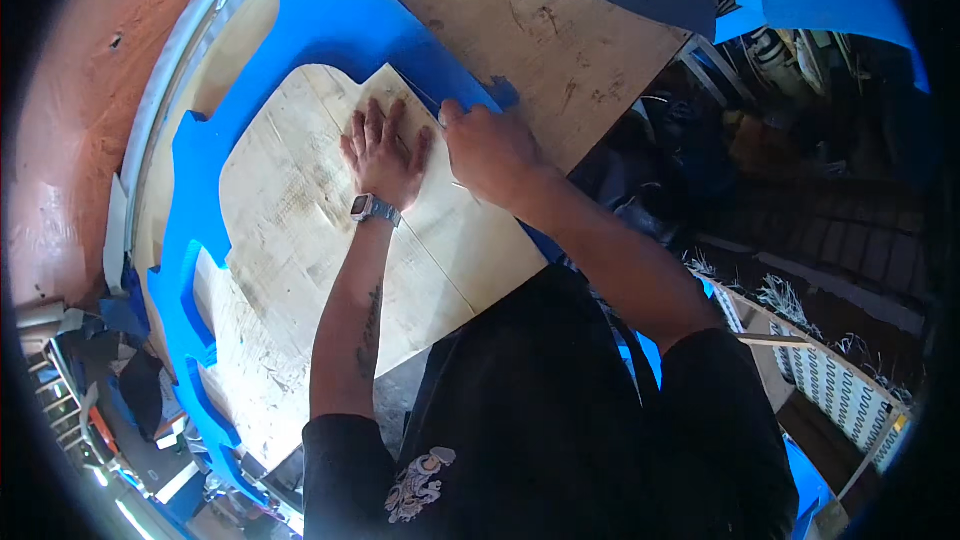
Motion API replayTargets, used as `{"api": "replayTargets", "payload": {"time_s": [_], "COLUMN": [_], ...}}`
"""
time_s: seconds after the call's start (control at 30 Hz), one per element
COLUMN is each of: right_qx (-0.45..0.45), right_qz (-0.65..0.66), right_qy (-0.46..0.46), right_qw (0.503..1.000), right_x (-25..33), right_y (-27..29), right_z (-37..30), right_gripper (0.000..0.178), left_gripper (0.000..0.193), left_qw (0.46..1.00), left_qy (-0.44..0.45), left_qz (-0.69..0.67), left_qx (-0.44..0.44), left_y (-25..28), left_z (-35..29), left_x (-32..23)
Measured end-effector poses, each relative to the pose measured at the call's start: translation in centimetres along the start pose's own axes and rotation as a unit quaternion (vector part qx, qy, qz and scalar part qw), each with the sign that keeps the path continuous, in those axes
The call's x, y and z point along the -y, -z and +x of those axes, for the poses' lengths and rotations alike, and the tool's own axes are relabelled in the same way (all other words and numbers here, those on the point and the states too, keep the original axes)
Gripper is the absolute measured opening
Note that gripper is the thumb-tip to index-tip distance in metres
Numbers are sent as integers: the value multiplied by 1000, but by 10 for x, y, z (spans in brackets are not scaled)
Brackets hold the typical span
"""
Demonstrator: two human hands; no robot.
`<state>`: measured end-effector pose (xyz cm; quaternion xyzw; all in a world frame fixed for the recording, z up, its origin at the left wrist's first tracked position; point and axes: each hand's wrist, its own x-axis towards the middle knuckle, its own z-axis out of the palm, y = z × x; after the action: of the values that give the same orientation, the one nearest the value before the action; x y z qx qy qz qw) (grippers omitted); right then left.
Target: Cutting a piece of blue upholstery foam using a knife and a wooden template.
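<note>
Head view | left hand [388,162]: flat on pale wooden board [290,180], fingers apart | right hand [490,152]: curled at board's right edge, cannot tell whether clamped on anything | board: lying on blue sheet [330,0], near exposed part of brown wooden table [570,70]

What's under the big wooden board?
A blue sheet peeks out past the upper edges of the board. What's beneath the board's middle can't be seen, because the board covers it.
</note>
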<state>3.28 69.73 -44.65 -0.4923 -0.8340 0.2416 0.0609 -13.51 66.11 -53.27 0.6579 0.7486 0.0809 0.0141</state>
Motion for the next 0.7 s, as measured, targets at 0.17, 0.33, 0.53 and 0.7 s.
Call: {"api": "replayTargets", "payload": {"time_s": [0.17,0.33,0.53,0.7], "right_qx": [-3,68,186,365], "right_qz": [7,-22,1,3], "right_qy": [36,82,-18,-202], "right_qw": [999,994,982,909], "right_x": [5,1,-18,-22], "right_y": [-1,12,16,57], "right_z": [5,-45,-211,-301], "right_gripper": [18,18,22,29], "left_gripper": [61,60,62,62], "left_qw": [999,996,998,996], "left_qy": [-25,-55,-20,-63], "left_qz": [36,8,30,-11], "left_qx": [-23,-65,-50,-58], "left_y": [-22,-51,-53,-72], "left_z": [-3,-27,-55,-35], "left_x": [7,9,9,-35]}}
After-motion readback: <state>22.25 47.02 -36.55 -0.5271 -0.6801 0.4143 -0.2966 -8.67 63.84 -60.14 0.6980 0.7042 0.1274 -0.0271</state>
